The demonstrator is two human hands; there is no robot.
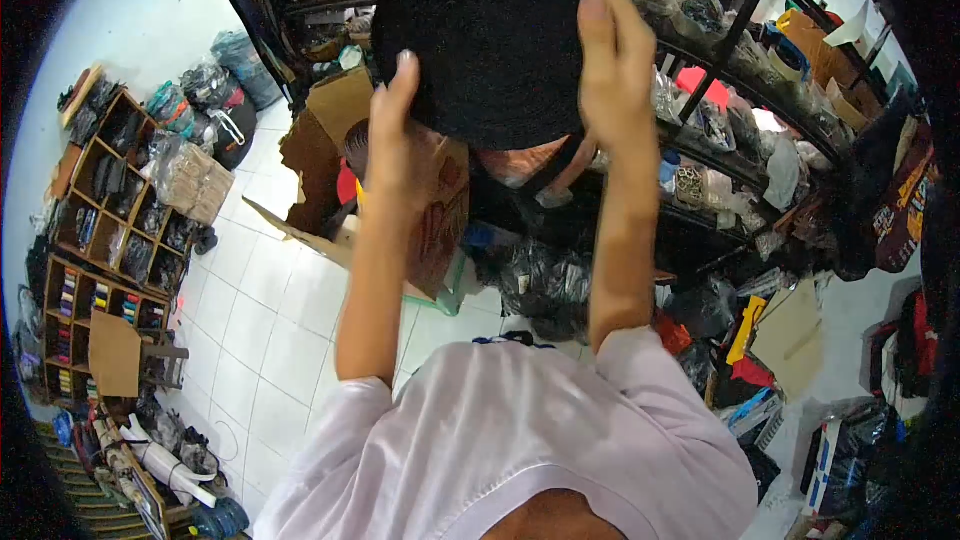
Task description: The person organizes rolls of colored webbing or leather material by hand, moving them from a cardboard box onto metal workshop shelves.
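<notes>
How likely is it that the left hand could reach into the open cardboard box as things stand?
Probably not: the left hand seems busy steadying the black coil, though the cardboard box appears open beyond it.

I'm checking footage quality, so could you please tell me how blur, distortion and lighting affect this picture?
Head view: strong fisheye distortion and dark corners; the left hand looks slightly blurred; the black coiled roll shows its rings only faintly; the white floor tiles look bright.

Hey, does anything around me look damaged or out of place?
Yes: the cardboard box beyond your left hand looks damaged. Its edge on the left is jagged, as if torn rather than cleanly cut. The black coil you're holding looks neatly wound.
</notes>
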